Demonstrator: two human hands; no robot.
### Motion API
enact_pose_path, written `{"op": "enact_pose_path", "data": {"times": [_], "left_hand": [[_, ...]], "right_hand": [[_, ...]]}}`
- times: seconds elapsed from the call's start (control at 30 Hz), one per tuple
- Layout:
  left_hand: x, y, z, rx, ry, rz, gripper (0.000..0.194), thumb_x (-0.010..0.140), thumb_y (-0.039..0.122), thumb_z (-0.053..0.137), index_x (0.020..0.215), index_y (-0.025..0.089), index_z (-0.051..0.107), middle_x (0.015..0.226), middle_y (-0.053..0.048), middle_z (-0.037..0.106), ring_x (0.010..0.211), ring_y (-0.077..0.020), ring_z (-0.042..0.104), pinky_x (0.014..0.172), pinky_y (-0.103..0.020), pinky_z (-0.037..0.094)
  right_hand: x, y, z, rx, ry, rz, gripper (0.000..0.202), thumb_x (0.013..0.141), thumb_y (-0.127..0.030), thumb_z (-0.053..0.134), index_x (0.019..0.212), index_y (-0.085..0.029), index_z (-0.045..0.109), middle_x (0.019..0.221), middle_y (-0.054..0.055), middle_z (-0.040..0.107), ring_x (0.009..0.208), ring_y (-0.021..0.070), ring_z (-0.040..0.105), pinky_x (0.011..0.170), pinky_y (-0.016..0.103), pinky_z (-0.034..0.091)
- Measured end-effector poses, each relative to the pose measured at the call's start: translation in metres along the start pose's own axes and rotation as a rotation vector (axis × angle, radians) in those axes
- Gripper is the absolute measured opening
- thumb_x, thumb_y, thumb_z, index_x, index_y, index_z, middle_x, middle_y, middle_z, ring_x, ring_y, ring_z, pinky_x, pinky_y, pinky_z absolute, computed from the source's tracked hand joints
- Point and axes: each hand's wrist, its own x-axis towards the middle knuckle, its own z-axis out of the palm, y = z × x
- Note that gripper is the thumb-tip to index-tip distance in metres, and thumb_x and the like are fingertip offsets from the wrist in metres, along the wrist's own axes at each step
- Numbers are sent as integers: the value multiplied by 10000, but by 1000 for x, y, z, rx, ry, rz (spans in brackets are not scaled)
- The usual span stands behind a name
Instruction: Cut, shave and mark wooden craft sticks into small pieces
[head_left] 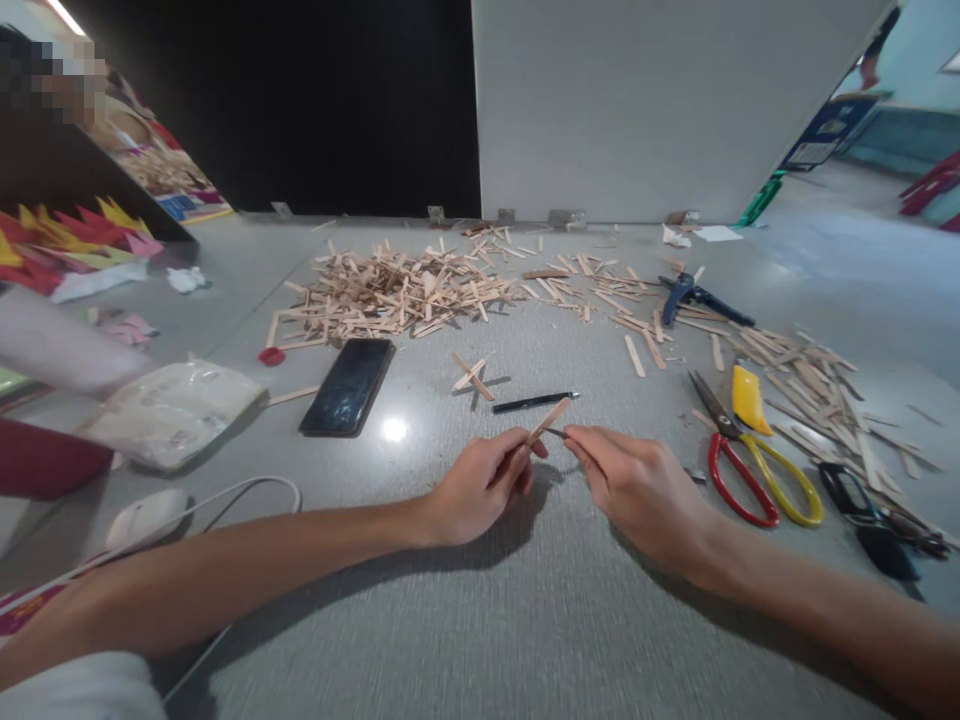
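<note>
My left hand (pixel 484 487) is closed around a flat wooden craft stick (pixel 550 420), whose upper end points up and to the right. Opposite it, my right hand (pixel 637 490) pinches a thin dark tool (pixel 556 433); only its narrow tip shows, touching or very near the stick. Its kind is hidden by my fingers. A black pen (pixel 532 402) lies on the table just beyond both hands. Behind the pen, a few short sticks form a small crossed piece (pixel 472 376).
Left are a phone (pixel 347 388), plastic bag (pixel 180 410) and white cable (pixel 255 480). A heap of sticks (pixel 405 290) spreads at the back. Right lie scissors (pixel 750 455), a yellow tool (pixel 748 397), a dark blue cutter (pixel 701 297), loose sticks (pixel 817 390) and keys (pixel 874 520).
</note>
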Motion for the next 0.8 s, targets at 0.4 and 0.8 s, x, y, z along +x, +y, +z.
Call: {"op": "enact_pose_path", "data": {"times": [0.4, 0.8], "left_hand": [[0, 0, -1, 91, 20, 58, 389, 1120, 495, 414, 1060, 182, 638, 627, 51, 572, 446, -81, 430, 447, -177, 343], [-6, -9, -6, 247, -30, 242, 260, 892, 142, 546, 1127, 185, 649, 691, 36, 628, 578, -122, 528, 611, -231, 468]], "right_hand": [[2, -5, -7, -95, -35, -67, 329, 1016, -13, 438, 999, -168, 728, 839, 87, 793, 654, 225, 726, 574, 318, 438], [2, -17, -27, -171, -304, -1, 395, 832, 84, 484, 1019, -184, 706, 839, 63, 779, 614, 209, 705, 546, 334, 392]]}}
